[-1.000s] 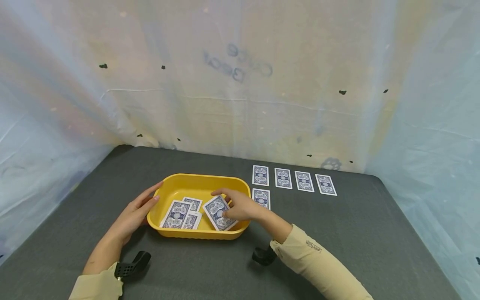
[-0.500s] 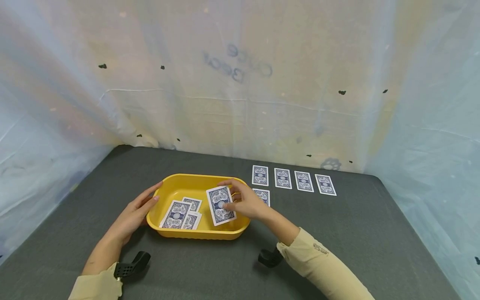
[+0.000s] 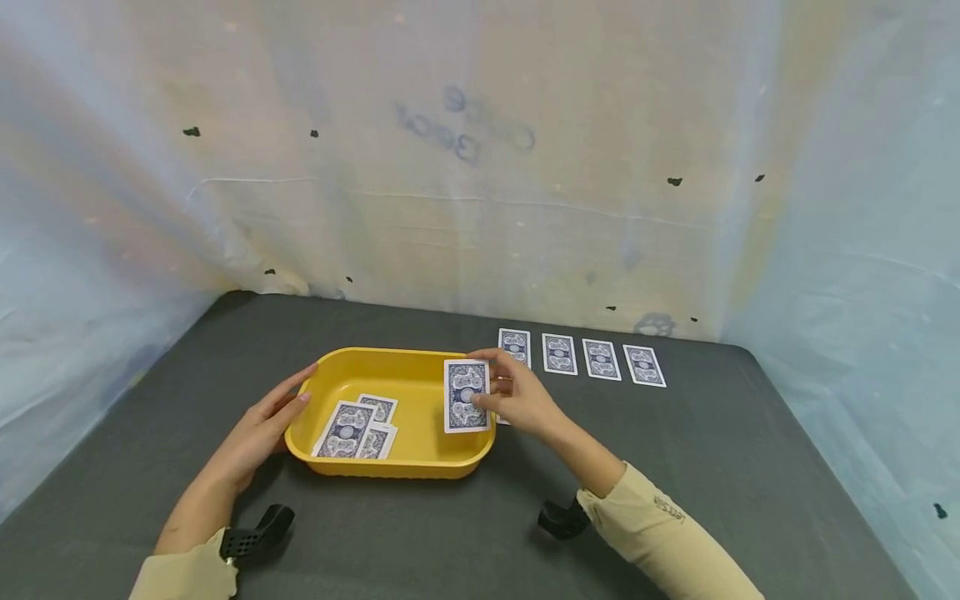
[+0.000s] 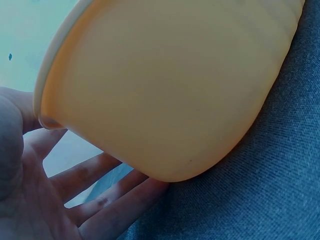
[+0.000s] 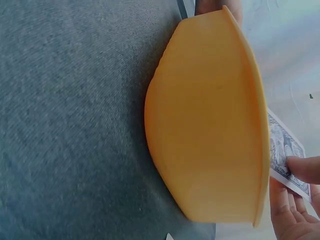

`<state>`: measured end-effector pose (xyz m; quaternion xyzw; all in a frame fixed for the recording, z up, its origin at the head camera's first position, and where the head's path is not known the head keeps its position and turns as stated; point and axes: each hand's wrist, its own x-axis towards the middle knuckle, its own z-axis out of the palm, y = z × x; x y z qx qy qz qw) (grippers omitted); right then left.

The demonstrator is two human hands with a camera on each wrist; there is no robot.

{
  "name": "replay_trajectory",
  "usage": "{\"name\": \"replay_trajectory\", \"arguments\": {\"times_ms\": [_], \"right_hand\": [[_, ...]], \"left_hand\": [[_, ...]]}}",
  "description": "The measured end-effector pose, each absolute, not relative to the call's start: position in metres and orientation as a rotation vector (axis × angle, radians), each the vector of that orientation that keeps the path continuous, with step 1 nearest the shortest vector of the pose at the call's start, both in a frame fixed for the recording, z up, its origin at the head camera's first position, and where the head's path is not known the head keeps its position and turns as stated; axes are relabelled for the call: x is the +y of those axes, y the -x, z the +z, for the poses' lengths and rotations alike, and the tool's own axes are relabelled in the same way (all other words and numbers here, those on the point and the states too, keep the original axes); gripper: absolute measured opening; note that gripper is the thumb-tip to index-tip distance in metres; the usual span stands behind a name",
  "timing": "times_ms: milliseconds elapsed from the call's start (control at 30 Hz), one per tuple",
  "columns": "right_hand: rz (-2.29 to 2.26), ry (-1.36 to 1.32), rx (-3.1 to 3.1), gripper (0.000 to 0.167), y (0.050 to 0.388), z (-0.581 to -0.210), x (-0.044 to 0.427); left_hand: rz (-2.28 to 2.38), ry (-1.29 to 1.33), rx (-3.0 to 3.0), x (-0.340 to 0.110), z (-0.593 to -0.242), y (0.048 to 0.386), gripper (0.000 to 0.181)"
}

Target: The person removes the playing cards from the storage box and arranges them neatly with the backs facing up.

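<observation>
My right hand (image 3: 517,400) pinches a playing card (image 3: 460,404), its blue patterned back showing, above the right end of a yellow tray (image 3: 390,471). The right wrist view shows the thumb flat on that card (image 5: 280,145), just past the tray's rim. At the tray's left end, my left hand (image 3: 258,433) rests against the outer wall. Its fingers lie fairly straight along the tray (image 4: 160,100) in the left wrist view. Several face-down cards (image 3: 347,429) overlap inside the tray's left half.
A row of several face-down cards (image 3: 559,354) lies on the dark cloth-covered table (image 3: 675,467), behind and right of the tray. Another card beside the tray is mostly hidden by my right hand. A pale plastic sheet (image 3: 480,208) hangs behind the table.
My right hand has lifted the card from the tray's floor and carried it rightward to the right rim, turning it more upright. The left hand has stayed at the tray's left end.
</observation>
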<state>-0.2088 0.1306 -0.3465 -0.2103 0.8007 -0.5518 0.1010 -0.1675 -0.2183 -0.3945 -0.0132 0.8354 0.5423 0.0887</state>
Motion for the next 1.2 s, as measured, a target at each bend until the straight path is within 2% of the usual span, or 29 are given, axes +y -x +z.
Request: {"name": "replay_trajectory", "arguments": {"times_ms": [367, 1200], "right_hand": [[-1.652, 0.596, 2.434, 0.052, 0.211, -0.346, 0.150], [-1.663, 0.472, 2.559, 0.054, 0.218, -0.369, 0.217]], "left_hand": [[1.606, 0.034, 2.484, -0.219, -0.396, 0.167, 0.064], [1.622, 0.014, 2.467, -0.220, -0.395, 0.168, 0.063]]}}
